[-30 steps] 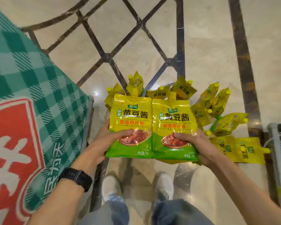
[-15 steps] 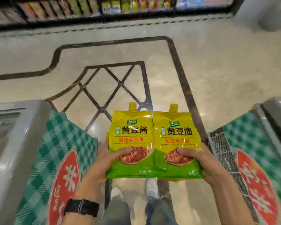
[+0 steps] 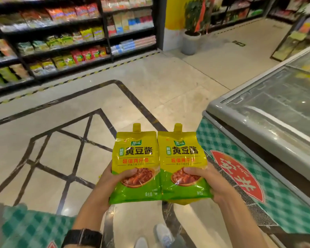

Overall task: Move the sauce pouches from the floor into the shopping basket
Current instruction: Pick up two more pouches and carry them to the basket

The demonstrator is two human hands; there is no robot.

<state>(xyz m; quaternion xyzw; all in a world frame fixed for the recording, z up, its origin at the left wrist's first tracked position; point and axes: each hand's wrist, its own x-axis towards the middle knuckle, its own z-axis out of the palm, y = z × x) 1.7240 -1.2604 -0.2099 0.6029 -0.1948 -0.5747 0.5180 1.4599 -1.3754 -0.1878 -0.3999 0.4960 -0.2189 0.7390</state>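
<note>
Our left hand (image 3: 106,184) grips one glossy yellow-and-green spouted sauce pouch (image 3: 136,156), our right hand (image 3: 218,185) its twin (image 3: 183,156). Both are upright, edges touching, spouts pointing away from us. The shopping basket is out of view.

Stocked shelves (image 3: 61,42) line the far side, and a glass-topped freezer (image 3: 276,108) (green-checked front) stands right.

Shelf packets (image 3: 64,38) blurred, labels unreadable.
</note>
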